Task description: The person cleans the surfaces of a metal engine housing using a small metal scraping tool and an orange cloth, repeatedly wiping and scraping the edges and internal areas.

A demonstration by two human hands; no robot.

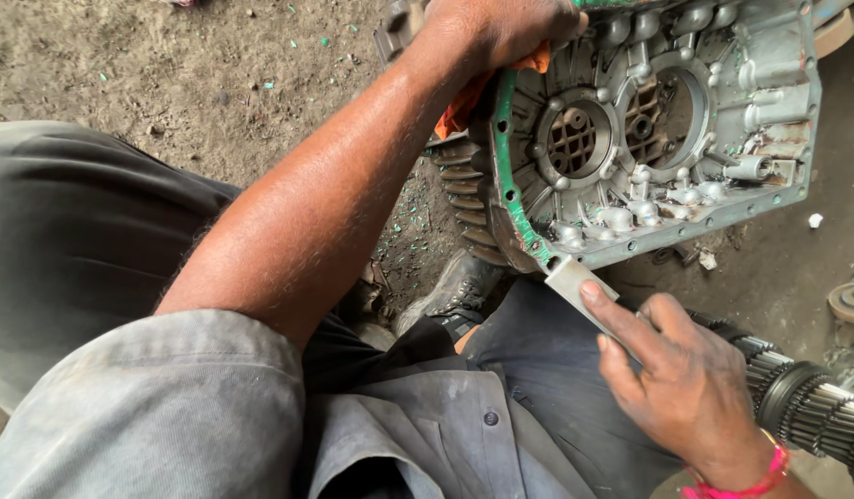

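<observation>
I see the big grey metal housing (658,129) standing tilted on the dirt ground (168,65), my left hand (501,28) clenched over its top rim on an orange rag (459,106). My right hand (690,393) grips a flat scraper blade (575,282), its tip touching the housing's green-stained lower edge. I judge this the edge-scraping step; the next stroke needs the blade kept flat and the housing held steady.

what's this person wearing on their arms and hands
Both hands are bare, no gloves. The left arm has a grey short sleeve ending above the elbow, forearm uncovered. The right hand has a bright pink band at the wrist; no sleeve shows there. No rings or watch are visible.
</observation>
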